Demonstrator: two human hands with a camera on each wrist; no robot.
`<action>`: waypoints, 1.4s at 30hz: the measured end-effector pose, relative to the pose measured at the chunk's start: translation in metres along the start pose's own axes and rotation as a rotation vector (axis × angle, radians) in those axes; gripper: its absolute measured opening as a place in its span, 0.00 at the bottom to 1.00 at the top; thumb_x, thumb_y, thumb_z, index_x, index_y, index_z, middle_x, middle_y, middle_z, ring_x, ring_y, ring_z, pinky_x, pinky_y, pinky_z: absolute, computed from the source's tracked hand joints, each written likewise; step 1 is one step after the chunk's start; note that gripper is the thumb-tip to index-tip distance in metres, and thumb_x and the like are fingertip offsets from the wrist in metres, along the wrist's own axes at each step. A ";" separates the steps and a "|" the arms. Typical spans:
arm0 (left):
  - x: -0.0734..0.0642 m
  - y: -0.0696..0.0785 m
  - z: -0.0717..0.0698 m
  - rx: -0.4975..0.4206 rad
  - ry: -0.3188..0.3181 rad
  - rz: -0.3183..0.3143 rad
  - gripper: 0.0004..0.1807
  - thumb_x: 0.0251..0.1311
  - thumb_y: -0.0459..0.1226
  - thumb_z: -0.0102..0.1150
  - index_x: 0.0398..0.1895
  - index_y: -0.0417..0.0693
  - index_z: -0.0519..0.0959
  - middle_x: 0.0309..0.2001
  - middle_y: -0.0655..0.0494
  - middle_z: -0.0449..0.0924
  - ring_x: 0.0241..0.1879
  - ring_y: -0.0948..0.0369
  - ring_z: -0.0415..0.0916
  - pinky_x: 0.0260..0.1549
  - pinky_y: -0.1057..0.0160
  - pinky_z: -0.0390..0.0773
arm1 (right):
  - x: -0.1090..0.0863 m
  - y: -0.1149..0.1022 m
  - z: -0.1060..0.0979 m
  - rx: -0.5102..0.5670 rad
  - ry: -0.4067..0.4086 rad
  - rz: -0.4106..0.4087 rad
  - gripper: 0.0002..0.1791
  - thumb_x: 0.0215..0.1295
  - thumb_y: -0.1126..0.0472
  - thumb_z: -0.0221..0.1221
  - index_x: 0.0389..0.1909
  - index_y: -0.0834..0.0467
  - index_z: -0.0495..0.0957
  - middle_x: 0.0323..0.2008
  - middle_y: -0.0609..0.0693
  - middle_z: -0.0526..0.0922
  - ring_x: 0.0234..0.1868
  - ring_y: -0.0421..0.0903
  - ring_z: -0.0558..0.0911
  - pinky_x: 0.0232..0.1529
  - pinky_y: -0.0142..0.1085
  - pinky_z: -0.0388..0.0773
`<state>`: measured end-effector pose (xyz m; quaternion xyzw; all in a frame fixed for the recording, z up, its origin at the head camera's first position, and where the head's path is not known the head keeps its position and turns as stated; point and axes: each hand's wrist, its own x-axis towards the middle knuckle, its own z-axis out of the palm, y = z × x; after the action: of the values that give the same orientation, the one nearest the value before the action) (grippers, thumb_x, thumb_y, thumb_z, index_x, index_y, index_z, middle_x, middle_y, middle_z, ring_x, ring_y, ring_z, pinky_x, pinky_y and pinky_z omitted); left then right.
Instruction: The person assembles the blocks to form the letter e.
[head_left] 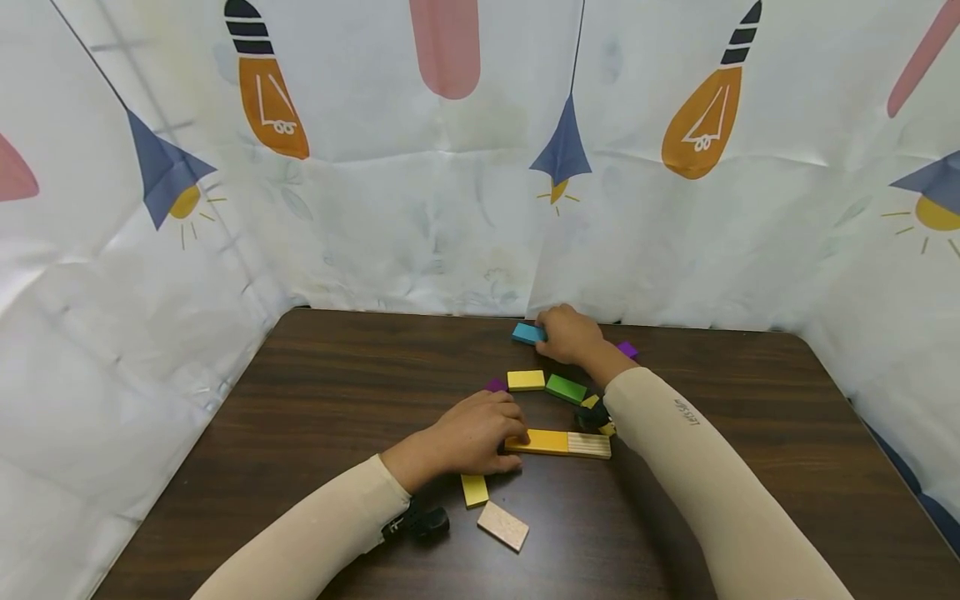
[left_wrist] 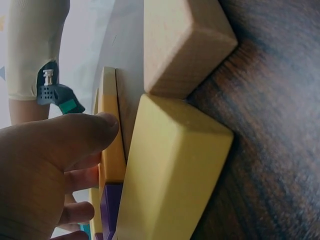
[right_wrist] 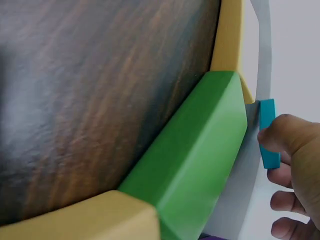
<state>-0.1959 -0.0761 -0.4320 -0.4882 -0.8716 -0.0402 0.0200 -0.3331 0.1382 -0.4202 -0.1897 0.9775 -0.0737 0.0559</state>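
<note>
At the table's far side my right hand [head_left: 572, 335] pinches a blue block [head_left: 528, 333] between thumb and fingers. In the right wrist view the blue block [right_wrist: 268, 134] stands beyond a green block [right_wrist: 195, 145]. My left hand [head_left: 476, 432] rests its fingertips on the left end of an orange block [head_left: 550, 442], thumb stretched out along the near side. A pale striped block [head_left: 590, 445] lies end to end with the orange one. Under the left hand, a purple block [left_wrist: 111, 207] shows in the left wrist view. Nearer me lies a yellow block [head_left: 474, 492], partly under that hand.
A plain wooden block [head_left: 503, 526] lies close to the near yellow one. Beyond the orange block, a yellow block [head_left: 526, 381] stands beside the green one, with a purple block [head_left: 496, 385] to its left. Another purple block [head_left: 628, 350] shows behind my right wrist. A printed curtain [head_left: 450, 225] surrounds the table.
</note>
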 end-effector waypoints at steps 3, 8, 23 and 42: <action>0.000 0.000 0.000 0.004 0.008 0.005 0.16 0.61 0.55 0.69 0.46 0.60 0.88 0.47 0.66 0.83 0.52 0.62 0.75 0.57 0.59 0.73 | -0.005 0.002 0.000 -0.002 0.010 0.003 0.23 0.68 0.51 0.63 0.60 0.56 0.81 0.56 0.54 0.80 0.54 0.51 0.76 0.48 0.49 0.79; 0.000 0.000 0.001 0.002 0.005 0.010 0.16 0.61 0.55 0.69 0.46 0.60 0.89 0.47 0.66 0.84 0.53 0.62 0.75 0.57 0.59 0.73 | -0.017 0.001 -0.005 0.036 0.055 -0.014 0.23 0.67 0.51 0.64 0.60 0.55 0.81 0.55 0.53 0.81 0.51 0.50 0.76 0.43 0.47 0.80; 0.000 0.000 -0.002 -0.009 -0.015 0.000 0.16 0.62 0.55 0.69 0.47 0.60 0.88 0.48 0.65 0.83 0.52 0.62 0.74 0.57 0.58 0.74 | -0.074 0.003 -0.012 0.095 0.191 -0.157 0.21 0.65 0.49 0.67 0.55 0.55 0.84 0.45 0.49 0.81 0.42 0.46 0.75 0.30 0.40 0.76; 0.000 0.000 -0.001 -0.003 -0.015 -0.006 0.16 0.61 0.56 0.69 0.47 0.60 0.88 0.47 0.66 0.83 0.52 0.62 0.75 0.57 0.58 0.74 | -0.139 0.010 -0.003 0.116 0.252 -0.245 0.19 0.61 0.52 0.71 0.52 0.53 0.86 0.41 0.47 0.81 0.42 0.44 0.74 0.23 0.33 0.71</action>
<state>-0.1957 -0.0760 -0.4311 -0.4859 -0.8731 -0.0381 0.0127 -0.2093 0.2005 -0.4071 -0.2930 0.9405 -0.1592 -0.0657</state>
